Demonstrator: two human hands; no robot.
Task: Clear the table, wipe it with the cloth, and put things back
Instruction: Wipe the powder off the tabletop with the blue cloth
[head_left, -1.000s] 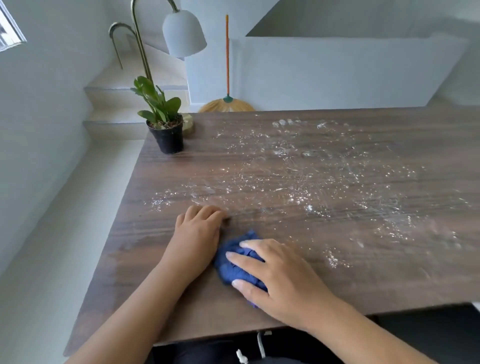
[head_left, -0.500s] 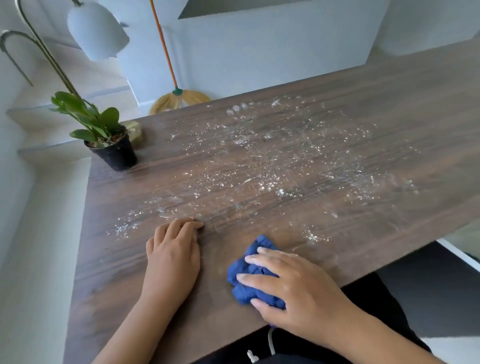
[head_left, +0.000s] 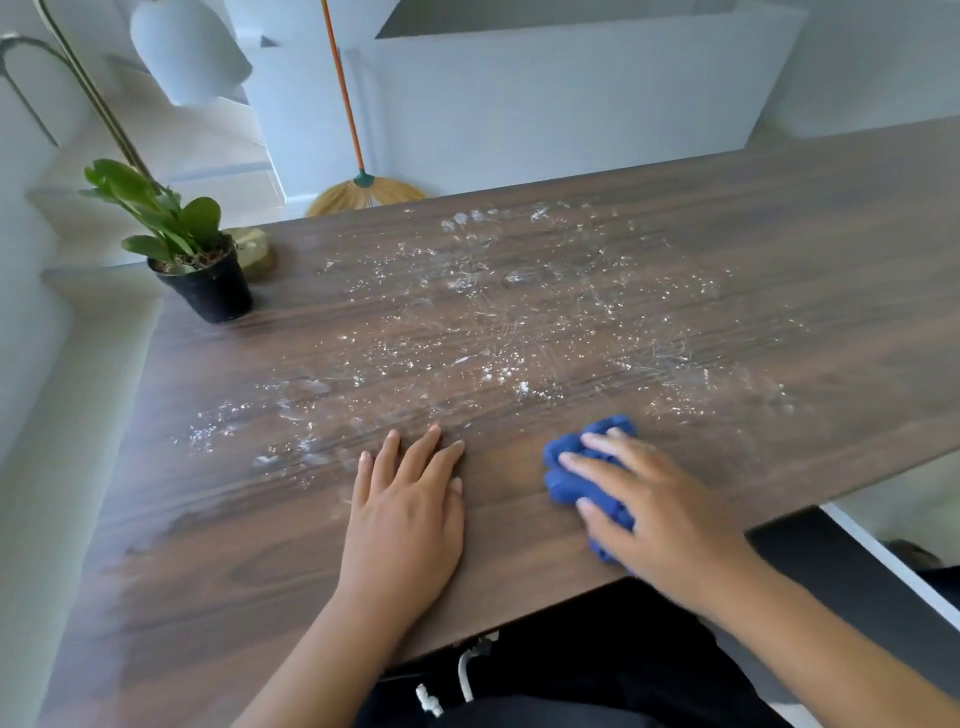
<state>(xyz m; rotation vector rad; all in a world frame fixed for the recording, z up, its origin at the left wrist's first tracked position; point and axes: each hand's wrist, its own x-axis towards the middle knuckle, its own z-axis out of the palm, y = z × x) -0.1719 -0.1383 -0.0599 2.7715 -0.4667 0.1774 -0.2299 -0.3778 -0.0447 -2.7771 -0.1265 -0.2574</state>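
A dark wooden table (head_left: 779, 249) is strewn with white powder (head_left: 493, 332) across its middle. A crumpled blue cloth (head_left: 569, 475) lies near the front edge, and my right hand (head_left: 654, 504) presses down on it with straight, spread fingers. My left hand (head_left: 405, 509) rests flat on the wood to the left of the cloth, fingers together, holding nothing. A green plant in a black pot (head_left: 208, 280) stands at the table's far left corner.
A gold lamp base (head_left: 254, 252) sits behind the pot, its white shade (head_left: 182, 47) hanging above. A broom (head_left: 363, 182) leans on the white wall beyond the table. Stairs are at the far left. The table's front edge is close to my body.
My right hand has slid the blue cloth to the right along the front edge, away from my left hand. The left hand stays flat on the table. The camera has tilted.
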